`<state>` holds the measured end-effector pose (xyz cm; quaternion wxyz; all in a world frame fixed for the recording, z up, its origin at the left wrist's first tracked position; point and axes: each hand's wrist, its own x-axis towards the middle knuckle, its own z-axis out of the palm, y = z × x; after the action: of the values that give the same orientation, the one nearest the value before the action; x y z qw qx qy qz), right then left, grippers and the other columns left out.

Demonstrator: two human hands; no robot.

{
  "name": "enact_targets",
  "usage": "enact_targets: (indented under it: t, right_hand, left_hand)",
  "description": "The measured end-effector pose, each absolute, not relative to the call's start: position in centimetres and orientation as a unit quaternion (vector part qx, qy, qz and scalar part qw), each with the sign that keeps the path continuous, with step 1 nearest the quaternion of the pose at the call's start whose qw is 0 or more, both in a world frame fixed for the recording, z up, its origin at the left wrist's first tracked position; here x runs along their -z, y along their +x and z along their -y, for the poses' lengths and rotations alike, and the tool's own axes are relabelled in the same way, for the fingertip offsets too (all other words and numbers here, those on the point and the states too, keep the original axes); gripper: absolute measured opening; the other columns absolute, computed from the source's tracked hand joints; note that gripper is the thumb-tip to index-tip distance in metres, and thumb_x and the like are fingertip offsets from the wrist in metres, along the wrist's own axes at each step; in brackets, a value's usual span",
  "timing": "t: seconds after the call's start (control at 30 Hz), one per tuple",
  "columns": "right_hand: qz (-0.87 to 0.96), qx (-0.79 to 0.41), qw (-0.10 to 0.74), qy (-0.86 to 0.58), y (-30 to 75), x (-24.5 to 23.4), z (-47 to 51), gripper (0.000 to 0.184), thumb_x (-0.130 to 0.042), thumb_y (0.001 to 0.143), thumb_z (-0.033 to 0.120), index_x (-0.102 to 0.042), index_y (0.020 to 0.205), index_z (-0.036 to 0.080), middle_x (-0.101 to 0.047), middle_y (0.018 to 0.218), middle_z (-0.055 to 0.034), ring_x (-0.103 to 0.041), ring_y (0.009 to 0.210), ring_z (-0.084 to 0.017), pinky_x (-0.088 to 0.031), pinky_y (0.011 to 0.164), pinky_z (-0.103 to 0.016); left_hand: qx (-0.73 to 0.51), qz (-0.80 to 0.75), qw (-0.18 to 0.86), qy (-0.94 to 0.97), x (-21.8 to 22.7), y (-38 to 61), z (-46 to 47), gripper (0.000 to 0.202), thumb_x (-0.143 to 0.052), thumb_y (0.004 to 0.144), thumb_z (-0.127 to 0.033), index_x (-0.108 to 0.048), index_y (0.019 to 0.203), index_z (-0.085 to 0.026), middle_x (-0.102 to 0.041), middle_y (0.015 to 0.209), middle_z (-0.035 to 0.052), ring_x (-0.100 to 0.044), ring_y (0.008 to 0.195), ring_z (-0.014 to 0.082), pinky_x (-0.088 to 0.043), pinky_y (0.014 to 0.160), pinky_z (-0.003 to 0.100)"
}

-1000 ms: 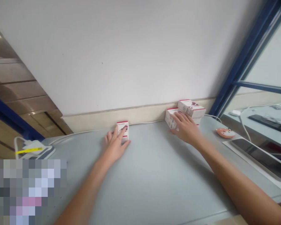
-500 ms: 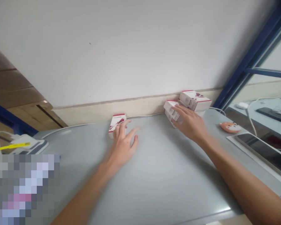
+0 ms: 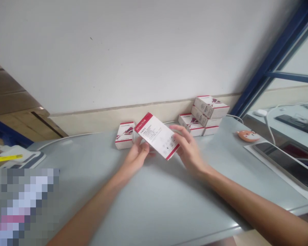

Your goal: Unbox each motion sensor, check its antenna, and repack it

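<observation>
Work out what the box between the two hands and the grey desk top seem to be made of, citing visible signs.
The box looks like thin printed card: sharp folded edges, white with red bands. The grey desk top looks like laminate or painted metal: smooth, with soft glare; the look leaves which open.

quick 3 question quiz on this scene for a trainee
1. What word is printed on the red band of the white box held between the left hand and the right hand?
2. True or false: the orange animal-faced figure sits on the grey table to the right of the stack of boxes.
3. Which lies closest to the left hand: a) the lone white box, b) the stack of boxes, c) the orange animal-faced figure?

Key: 1. DETECTOR; 2. true; 3. a
</observation>
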<state>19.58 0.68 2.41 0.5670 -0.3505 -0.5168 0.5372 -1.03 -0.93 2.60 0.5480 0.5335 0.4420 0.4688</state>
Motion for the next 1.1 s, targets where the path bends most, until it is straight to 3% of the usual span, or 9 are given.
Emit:
enact_targets:
  t: [0.1, 0.23, 0.33, 0.4, 0.53, 0.67, 0.77, 0.9, 1.1]
  right_hand:
    - [0.54, -0.567, 0.529, -0.327, 19.4, -1.9, -0.2, 0.035, -0.063, 0.094, 0.039, -0.052, 0.125, 0.028, -0.071, 0.111, -0.0055, -0.07, 0.091, -0.022, -0.059, 0.073, -0.034]
    - [0.656, -0.504, 0.466, -0.313, 20.1, -2.5, 0.5, 0.06, -0.067, 0.09, 0.027, -0.04, 0.144, 0.03, -0.065, 0.125, -0.0078, -0.065, 0.115, -0.026, -0.058, 0.095, -0.045]
    - [0.709, -0.451, 0.439, -0.319, 20.5, -3.3, 1.2, 0.069, -0.068, 0.095, 0.031, -0.032, 0.154, 0.032, -0.058, 0.143, -0.01, -0.059, 0.129, -0.027, -0.05, 0.11, -0.049]
    - [0.719, -0.408, 0.459, -0.325, 20.7, -3.7, 1.5, 0.061, -0.067, 0.099, 0.037, -0.037, 0.152, 0.032, -0.056, 0.146, -0.0097, -0.058, 0.131, -0.028, -0.048, 0.113, -0.048]
    - [0.762, -0.285, 0.489, -0.313, 21.0, -4.1, 1.0, 0.029, -0.056, 0.106, 0.037, -0.055, 0.133, 0.028, -0.065, 0.129, -0.0099, -0.063, 0.117, -0.027, -0.052, 0.103, -0.046]
    - [0.789, -0.231, 0.49, -0.289, 21.5, -4.4, 0.4, 0.026, -0.064, 0.102, 0.035, -0.061, 0.127, 0.026, -0.071, 0.114, -0.0087, -0.067, 0.101, -0.024, -0.056, 0.089, -0.041]
    - [0.771, -0.229, 0.516, -0.294, 21.7, -4.8, 0.3, 0.017, -0.071, 0.097, 0.033, -0.067, 0.111, 0.025, -0.073, 0.103, -0.0054, -0.069, 0.09, -0.022, -0.058, 0.082, -0.037]
    - [0.733, -0.257, 0.543, -0.319, 21.5, -5.3, 0.6, 0.007, -0.065, 0.1, 0.027, -0.069, 0.096, 0.024, -0.072, 0.088, -0.002, -0.068, 0.079, -0.018, -0.057, 0.074, -0.033]
    - [0.776, -0.188, 0.519, -0.306, 22.1, -5.6, 0.4, 0.008, -0.061, 0.103, 0.027, -0.069, 0.1, 0.025, -0.073, 0.089, -0.0014, -0.066, 0.076, -0.017, -0.054, 0.07, -0.031]
  left_hand:
    - [-0.498, -0.41, 0.534, 0.547, -3.5, -0.5, 1.4, 0.064, -0.06, 0.097, -0.068, -0.055, 0.145, -0.025, -0.067, 0.144, 0.0141, -0.068, 0.126, 0.0302, -0.055, 0.105, 0.044]
    - [-0.52, -0.431, 0.465, 0.572, -3.9, 0.3, 2.0, 0.052, -0.069, 0.095, -0.06, -0.063, 0.133, -0.023, -0.071, 0.135, 0.0116, -0.067, 0.125, 0.0288, -0.053, 0.107, 0.041]
    - [-0.507, -0.433, 0.397, 0.631, -3.5, 0.8, 2.6, 0.047, -0.078, 0.091, -0.051, -0.065, 0.129, -0.025, -0.071, 0.135, 0.0089, -0.066, 0.127, 0.027, -0.051, 0.108, 0.036]
    - [-0.494, -0.429, 0.399, 0.643, -3.2, 0.9, 2.9, 0.045, -0.076, 0.093, -0.049, -0.065, 0.13, -0.026, -0.07, 0.136, 0.0085, -0.065, 0.127, 0.0264, -0.052, 0.106, 0.035]
    - [-0.484, -0.433, 0.409, 0.641, -2.9, 0.8, 3.0, 0.044, -0.076, 0.094, -0.047, -0.064, 0.131, -0.026, -0.07, 0.136, 0.0081, -0.066, 0.124, 0.0255, -0.053, 0.103, 0.033]
    - [-0.471, -0.439, 0.393, 0.656, -2.9, 0.5, 3.0, 0.045, -0.076, 0.094, -0.044, -0.063, 0.133, -0.027, -0.072, 0.131, 0.0073, -0.066, 0.123, 0.0255, -0.053, 0.102, 0.032]
    - [-0.447, -0.445, 0.375, 0.679, -3.3, 0.4, 3.1, 0.044, -0.076, 0.094, -0.044, -0.064, 0.133, -0.027, -0.073, 0.126, 0.0055, -0.067, 0.12, 0.0251, -0.053, 0.102, 0.033]
    - [-0.434, -0.448, 0.388, 0.679, -3.7, 0.6, 3.6, 0.046, -0.078, 0.092, -0.045, -0.063, 0.132, -0.03, -0.073, 0.127, 0.0034, -0.066, 0.122, 0.0248, -0.052, 0.101, 0.031]
    - [-0.421, -0.456, 0.389, 0.68, -3.9, 0.7, 3.8, 0.046, -0.077, 0.093, -0.046, -0.062, 0.133, -0.03, -0.073, 0.125, 0.0032, -0.067, 0.12, 0.0249, -0.054, 0.098, 0.03]
